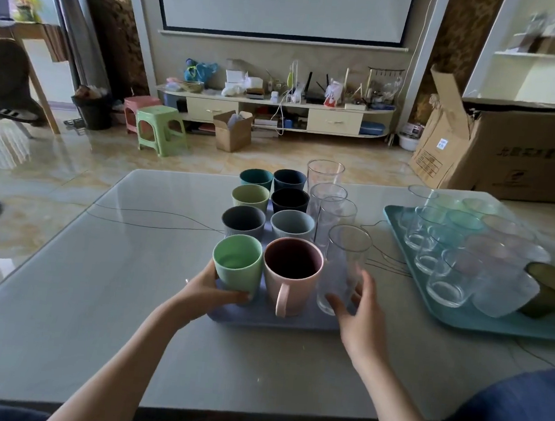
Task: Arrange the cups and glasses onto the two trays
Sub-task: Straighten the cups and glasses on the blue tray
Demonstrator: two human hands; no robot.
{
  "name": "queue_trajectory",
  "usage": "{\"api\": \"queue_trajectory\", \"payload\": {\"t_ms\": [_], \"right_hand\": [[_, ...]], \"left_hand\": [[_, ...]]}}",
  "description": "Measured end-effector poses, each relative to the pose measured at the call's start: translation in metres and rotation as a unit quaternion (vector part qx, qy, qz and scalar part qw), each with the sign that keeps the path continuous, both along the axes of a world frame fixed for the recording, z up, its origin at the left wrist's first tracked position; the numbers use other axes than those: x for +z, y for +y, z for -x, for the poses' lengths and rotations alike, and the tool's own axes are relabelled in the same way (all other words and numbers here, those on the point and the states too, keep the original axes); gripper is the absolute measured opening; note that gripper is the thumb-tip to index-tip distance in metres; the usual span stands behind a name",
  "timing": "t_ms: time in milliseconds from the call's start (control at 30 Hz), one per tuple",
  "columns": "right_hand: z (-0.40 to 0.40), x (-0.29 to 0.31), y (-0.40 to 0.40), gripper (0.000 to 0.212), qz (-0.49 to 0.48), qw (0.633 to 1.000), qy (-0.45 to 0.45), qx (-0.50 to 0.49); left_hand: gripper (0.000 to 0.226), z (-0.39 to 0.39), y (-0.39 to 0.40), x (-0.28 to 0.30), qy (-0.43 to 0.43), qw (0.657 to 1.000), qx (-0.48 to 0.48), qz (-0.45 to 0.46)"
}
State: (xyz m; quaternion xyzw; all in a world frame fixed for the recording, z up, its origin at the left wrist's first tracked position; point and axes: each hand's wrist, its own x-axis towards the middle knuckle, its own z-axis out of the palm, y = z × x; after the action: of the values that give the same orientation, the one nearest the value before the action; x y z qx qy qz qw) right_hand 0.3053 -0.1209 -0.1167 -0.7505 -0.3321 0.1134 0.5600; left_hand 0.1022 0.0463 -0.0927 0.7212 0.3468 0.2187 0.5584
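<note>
Nearest, the left hand (210, 290) curls round the base of the green cup (237, 264) at the front-left corner of the purple tray (260, 319). The right hand (359, 313) wraps the foot of the tall glass (343, 269) at the front-right, thumb in front and fingers behind. Between them stands the pink mug (290, 273), handle toward the person. Both held pieces stand upright, each directly ahead of its own hand; whether they rest on the tray or are slightly lifted is hard to tell. Behind run rows of cups and three more glasses. Farther right on the surface (94, 295), the teal tray (494, 325) carries short glasses.
</note>
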Motion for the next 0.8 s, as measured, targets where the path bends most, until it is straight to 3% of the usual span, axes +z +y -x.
{"api": "queue_trajectory", "payload": {"t_ms": [367,433,500,567,800], "right_hand": [[0.003,0.003,0.006,0.081,-0.012,1.000,0.005,0.012],[0.014,0.006,-0.002,0.082,-0.024,0.992,-0.117,-0.037],[0.026,0.009,-0.012,0.078,-0.042,0.951,-0.293,-0.083],[0.034,0.014,-0.016,0.070,-0.053,0.906,-0.408,-0.104],[0.046,0.034,0.001,0.046,0.084,0.888,-0.451,0.018]], "left_hand": [[0.083,0.003,-0.004,0.002,-0.005,1.000,-0.005,0.010],[0.080,0.004,-0.005,0.003,0.002,1.000,-0.009,0.003],[0.078,0.005,-0.005,0.003,0.003,1.000,-0.010,-0.005],[0.079,0.006,-0.006,0.002,-0.001,1.000,-0.004,-0.007],[0.072,0.006,-0.012,-0.005,-0.006,0.998,0.056,-0.025]]}}
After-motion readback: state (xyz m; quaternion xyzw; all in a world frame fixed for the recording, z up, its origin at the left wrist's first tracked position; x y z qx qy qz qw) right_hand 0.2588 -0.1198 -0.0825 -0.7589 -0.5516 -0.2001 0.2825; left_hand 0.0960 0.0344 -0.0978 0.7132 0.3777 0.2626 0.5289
